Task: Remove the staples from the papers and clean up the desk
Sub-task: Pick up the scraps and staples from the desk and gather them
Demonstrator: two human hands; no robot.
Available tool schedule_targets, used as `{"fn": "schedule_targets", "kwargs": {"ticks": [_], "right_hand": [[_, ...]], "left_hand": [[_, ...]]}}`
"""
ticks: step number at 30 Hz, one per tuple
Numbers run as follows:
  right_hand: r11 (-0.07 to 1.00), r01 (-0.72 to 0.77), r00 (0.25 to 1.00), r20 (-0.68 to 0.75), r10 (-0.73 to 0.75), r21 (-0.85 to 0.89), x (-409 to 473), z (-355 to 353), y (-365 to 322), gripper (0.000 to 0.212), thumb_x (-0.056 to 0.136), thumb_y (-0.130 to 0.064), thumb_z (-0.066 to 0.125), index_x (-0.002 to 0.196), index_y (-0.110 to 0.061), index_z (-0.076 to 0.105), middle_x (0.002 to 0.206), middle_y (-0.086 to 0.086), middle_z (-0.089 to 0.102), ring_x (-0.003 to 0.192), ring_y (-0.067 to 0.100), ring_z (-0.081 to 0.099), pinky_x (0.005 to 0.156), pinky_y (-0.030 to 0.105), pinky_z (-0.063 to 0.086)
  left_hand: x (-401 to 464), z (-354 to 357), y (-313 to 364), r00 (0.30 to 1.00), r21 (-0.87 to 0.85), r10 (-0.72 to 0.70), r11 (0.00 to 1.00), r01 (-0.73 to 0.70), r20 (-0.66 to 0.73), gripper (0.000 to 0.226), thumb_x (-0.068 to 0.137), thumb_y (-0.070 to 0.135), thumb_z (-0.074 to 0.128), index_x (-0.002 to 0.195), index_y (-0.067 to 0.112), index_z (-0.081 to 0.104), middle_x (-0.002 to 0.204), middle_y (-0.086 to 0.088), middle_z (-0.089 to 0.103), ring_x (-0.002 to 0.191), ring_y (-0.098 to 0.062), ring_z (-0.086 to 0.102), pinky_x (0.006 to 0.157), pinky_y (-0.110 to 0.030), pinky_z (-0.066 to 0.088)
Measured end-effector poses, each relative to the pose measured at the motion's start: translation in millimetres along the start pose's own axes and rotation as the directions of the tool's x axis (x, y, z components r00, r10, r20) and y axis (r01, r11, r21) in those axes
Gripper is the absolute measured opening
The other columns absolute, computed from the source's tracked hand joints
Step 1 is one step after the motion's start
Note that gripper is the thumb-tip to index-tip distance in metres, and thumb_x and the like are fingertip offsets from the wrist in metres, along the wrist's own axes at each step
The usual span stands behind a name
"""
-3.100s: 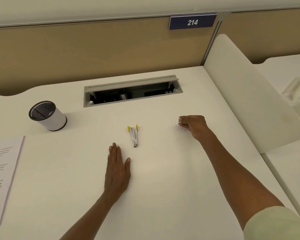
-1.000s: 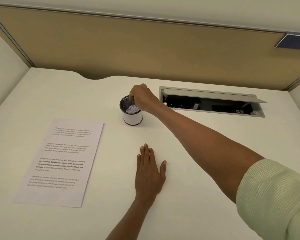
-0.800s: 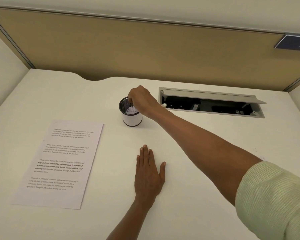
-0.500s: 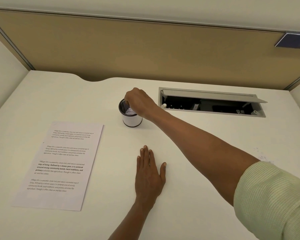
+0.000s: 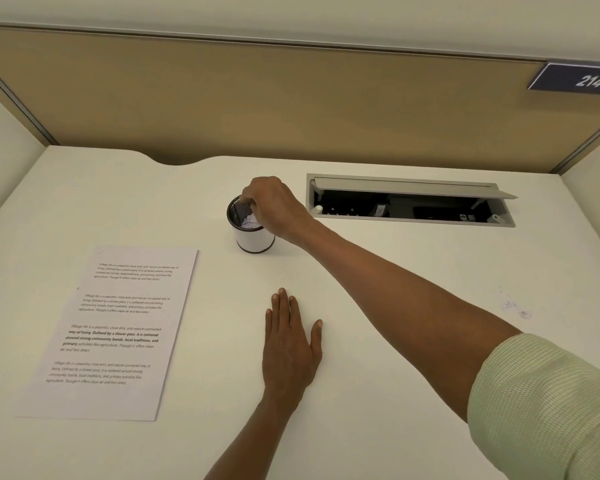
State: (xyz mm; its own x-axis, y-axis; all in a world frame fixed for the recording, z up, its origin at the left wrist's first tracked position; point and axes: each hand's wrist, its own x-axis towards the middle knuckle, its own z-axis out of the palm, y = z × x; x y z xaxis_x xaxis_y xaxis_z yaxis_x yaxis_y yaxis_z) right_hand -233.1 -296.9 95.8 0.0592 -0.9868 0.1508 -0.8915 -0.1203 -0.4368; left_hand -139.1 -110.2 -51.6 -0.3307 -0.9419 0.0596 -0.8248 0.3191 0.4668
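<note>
- The right hand [image 5: 274, 206] hangs over the mouth of the cup [image 5: 252, 227], fingers [image 5: 248, 199] bunched and pointing down into it. Whether they pinch any staples cannot be told; the tips are hidden behind the rim.
- The left hand [image 5: 290, 351] lies flat on the tabletop [image 5: 413, 271], fingers straight and together, holding nothing.
- The cup stands upright near the middle of the tabletop, left of the cable tray [image 5: 409, 202]. Something pale and crumpled shows inside it, under the right hand.
- A few tiny specks, probably loose staples [image 5: 515, 306], lie far right on the tabletop, just above the right forearm. They are too small to count.
- The paper [image 5: 113, 330] lies flat at the left, well apart from the cup, with printed text facing up. No staple is visible on it from here.
- Handling, as a judgement: staples are light, stiff and sharp-ended, and slide easily on a smooth top. They are best gathered into a small heap with a flat fingertip, then pinched between thumb and forefinger pads, or swept off the edge into a cupped palm.
- The cup looks light and could tip if knocked at the rim; steady it low on the wall.
- The paper is thin and limp; lift it by a corner or edge to avoid creasing.
- Most likely the dropping of collected staples is in hand, with the specks at right left to clear.
</note>
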Motion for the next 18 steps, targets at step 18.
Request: {"fn": "schedule_targets", "kwargs": {"ticks": [18], "right_hand": [[0.843,-0.35,0.758,-0.405,0.511,0.408,-209.2,-78.4,124.2,0.022,0.086,0.007,0.056,0.092,0.0,0.077,0.091,0.012,0.076,0.085,0.016,0.069,0.072,-0.008,0.037]], "left_hand": [[1.1,-43.7,89.7,0.976,-0.606,-0.205,0.768,0.206,0.071,0.045,0.105,0.028,0.044,0.145,0.006,0.048,0.15,-0.006,0.049,0.14,-0.019,0.041,0.109,-0.02,0.025]]}}
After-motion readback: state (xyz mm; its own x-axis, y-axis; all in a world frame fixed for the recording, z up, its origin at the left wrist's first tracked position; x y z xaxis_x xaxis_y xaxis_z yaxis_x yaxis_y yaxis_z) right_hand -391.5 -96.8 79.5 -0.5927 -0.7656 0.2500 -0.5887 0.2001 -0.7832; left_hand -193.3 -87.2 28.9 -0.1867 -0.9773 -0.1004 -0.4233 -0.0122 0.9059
